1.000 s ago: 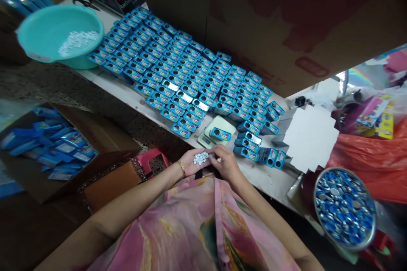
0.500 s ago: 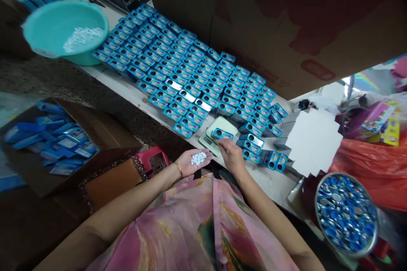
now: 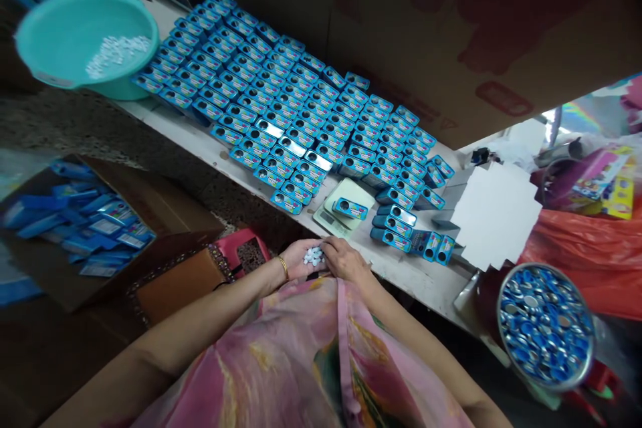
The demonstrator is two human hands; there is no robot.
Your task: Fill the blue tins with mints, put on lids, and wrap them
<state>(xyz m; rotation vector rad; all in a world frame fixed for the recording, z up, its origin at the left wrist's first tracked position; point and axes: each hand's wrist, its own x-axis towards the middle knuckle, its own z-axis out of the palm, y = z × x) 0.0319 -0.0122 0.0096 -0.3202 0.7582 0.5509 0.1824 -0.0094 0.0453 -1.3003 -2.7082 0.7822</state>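
Note:
My left hand (image 3: 299, 259) is cupped palm up around a small heap of white pieces (image 3: 313, 255). The fingers of my right hand (image 3: 344, 259) are bent at the right edge of that heap; whether a piece is between them is too small to tell. Just beyond both hands, a blue tin (image 3: 350, 208) rests on a pale green scale (image 3: 331, 219), touched by neither hand. Many similar blue tins (image 3: 273, 97) stand in close rows along the white table (image 3: 200, 147).
A turquoise basin (image 3: 55, 33) with white pieces stands at the far left. An open carton (image 3: 175, 210) of blue packs is lower left. At right are a white cut-out card (image 3: 496, 214) and a round pot of blue and silver caps (image 3: 546, 324).
My right hand has moved from beside the scale and its tin to the white pieces in my left palm. The view has shifted slightly.

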